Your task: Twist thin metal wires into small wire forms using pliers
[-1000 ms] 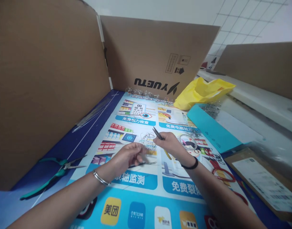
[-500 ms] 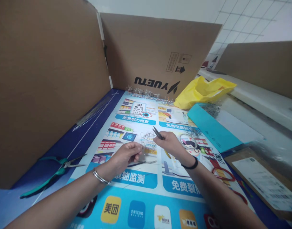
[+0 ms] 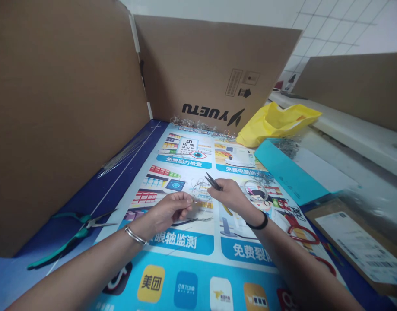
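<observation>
My left hand point(image 3: 172, 210) is closed in a pinch, with a thin wire point(image 3: 197, 201) poking out from its fingertips towards the right hand. Wrapped in my right hand point(image 3: 233, 196) are small pliers point(image 3: 213, 182), dark jaws pointing up and left, a yellow handle end showing below the palm. Whether the right fingertips also touch the wire is too fine to make out. Just behind both hands is a loose tangle of thin wire point(image 3: 198, 185). Several dark straight wires point(image 3: 193, 220) lie on the printed sheet point(image 3: 204, 263) under the left hand.
Green-handled pliers point(image 3: 84, 226) lie open at left, near clear-wrapped rods point(image 3: 123, 155). Cardboard panels point(image 3: 185, 65) stand behind and left. A wire pile point(image 3: 198, 125), yellow bag point(image 3: 276, 123), blue folder point(image 3: 289, 172), wire coil point(image 3: 255, 191), red loops point(image 3: 303, 235) and a labelled parcel point(image 3: 357, 246) surround the sheet.
The right hand's pliers have tipped slightly, their jaws shifting a little left. My left hand has moved very slightly left, and more of the wire shows at its fingertips.
</observation>
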Demonstrator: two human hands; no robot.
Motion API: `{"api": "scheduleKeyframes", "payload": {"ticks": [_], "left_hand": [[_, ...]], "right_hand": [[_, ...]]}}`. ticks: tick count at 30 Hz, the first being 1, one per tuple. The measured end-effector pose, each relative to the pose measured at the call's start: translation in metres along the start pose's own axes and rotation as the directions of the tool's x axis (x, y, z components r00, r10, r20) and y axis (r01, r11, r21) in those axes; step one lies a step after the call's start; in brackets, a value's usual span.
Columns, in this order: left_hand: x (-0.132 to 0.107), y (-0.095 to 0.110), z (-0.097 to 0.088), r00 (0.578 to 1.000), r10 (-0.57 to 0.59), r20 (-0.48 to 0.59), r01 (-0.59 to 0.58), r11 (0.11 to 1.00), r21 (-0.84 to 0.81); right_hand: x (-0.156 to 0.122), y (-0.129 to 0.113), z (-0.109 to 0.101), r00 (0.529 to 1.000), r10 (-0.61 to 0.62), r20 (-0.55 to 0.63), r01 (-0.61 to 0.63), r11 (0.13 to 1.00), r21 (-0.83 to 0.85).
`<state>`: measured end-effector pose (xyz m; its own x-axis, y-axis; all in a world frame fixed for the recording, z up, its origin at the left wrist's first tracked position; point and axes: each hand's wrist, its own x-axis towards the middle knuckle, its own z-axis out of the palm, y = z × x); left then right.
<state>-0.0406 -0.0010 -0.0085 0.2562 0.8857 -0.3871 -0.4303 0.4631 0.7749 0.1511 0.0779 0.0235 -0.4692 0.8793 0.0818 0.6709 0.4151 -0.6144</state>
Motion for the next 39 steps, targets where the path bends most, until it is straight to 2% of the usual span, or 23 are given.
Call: {"api": "scheduleKeyframes", "payload": {"ticks": [4,12,15,17,20,23,26,30,34,36,38,39], "left_hand": [[0.0,0.003,-0.003,0.999,-0.034,0.034,0.035,0.999,-0.017],[0.0,0.007,-0.007,0.999,-0.008,0.051,0.005,0.998,0.067],[0.0,0.009,-0.008,1.0,0.025,-0.003,-0.024,0.99,0.138],[0.002,0.012,-0.011,0.993,0.088,-0.077,-0.065,0.963,0.261],[0.004,0.019,-0.018,0.941,0.294,-0.168,-0.178,0.851,0.494],[0.005,0.029,-0.021,0.878,0.44,-0.188,-0.277,0.788,0.55],[0.001,0.037,-0.016,0.845,0.508,-0.169,-0.371,0.783,0.5],[-0.007,0.041,-0.004,0.792,0.601,-0.106,-0.474,0.716,0.513],[-0.012,0.042,0.007,0.782,0.622,-0.041,-0.476,0.638,0.605],[-0.013,0.042,0.013,0.769,0.639,-0.015,-0.452,0.561,0.694],[-0.013,0.041,0.02,0.72,0.694,0.03,-0.443,0.425,0.789],[-0.012,0.04,0.025,0.683,0.726,0.078,-0.445,0.33,0.832]], "right_hand": [[0.0,-0.001,-0.001,1.0,-0.005,-0.02,0.004,0.999,-0.042],[0.0,-0.004,-0.009,1.0,0.008,-0.027,-0.01,0.996,-0.087],[0.001,-0.004,-0.011,0.999,0.019,-0.035,-0.023,0.993,-0.116],[0.001,-0.003,-0.013,0.999,0.015,-0.04,-0.021,0.988,-0.152],[0.001,-0.002,-0.017,1.0,0.007,-0.022,-0.012,0.973,-0.231],[0.001,-0.004,-0.02,1.0,0.016,0.014,-0.011,0.954,-0.299],[-0.001,-0.007,-0.023,0.999,0.016,0.034,-0.003,0.94,-0.341],[-0.002,-0.01,-0.025,0.999,0.013,0.048,0.006,0.931,-0.366],[-0.004,-0.012,-0.027,0.997,0.031,0.076,-0.001,0.932,-0.363],[-0.004,-0.013,-0.027,0.996,0.035,0.08,-0.003,0.93,-0.368],[-0.005,-0.015,-0.028,0.996,0.03,0.081,0.002,0.929,-0.37],[-0.006,-0.015,-0.027,0.996,0.027,0.082,0.005,0.93,-0.368]]}}
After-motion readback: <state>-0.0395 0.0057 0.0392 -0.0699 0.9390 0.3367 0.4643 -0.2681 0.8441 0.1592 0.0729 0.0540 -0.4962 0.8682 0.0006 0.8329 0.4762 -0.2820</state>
